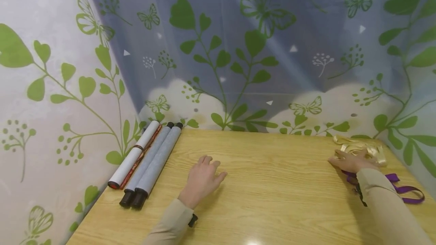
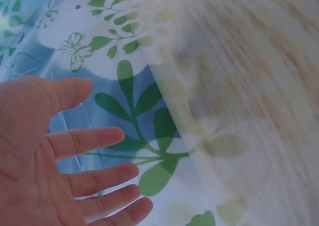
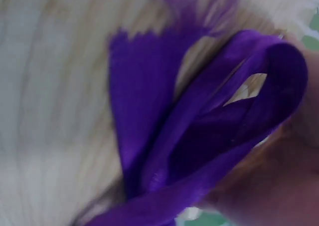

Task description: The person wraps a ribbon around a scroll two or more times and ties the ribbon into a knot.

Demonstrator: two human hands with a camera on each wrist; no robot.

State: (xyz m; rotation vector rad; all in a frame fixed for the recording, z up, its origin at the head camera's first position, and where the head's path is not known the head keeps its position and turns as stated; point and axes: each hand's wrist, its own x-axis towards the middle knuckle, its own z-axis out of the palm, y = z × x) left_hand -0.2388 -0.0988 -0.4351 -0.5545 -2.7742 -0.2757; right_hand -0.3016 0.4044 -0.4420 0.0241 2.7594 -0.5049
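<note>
My left hand (image 1: 201, 180) hovers over the middle of the table with its fingers spread and holds nothing. In the left wrist view the palm and straight fingers of the left hand (image 2: 75, 161) show plainly. My right hand (image 1: 355, 161) lies spread over a bundle of gold ribbon (image 1: 380, 150) at the right back of the table. Purple ribbon (image 1: 410, 196) lies under and beside the right wrist. Close up in the right wrist view, loops of purple ribbon (image 3: 144, 106) partly cover the right hand (image 3: 279, 171); its fingertips are hidden there.
On the left of the wooden table (image 1: 265, 184) lie two grey rolls (image 1: 163, 158) with black ends and a white roll (image 1: 136, 152) with a dark tie. A reddish-brown strip (image 1: 139, 162) runs between them. A leaf-patterned cloth (image 1: 235, 67) hangs behind the table.
</note>
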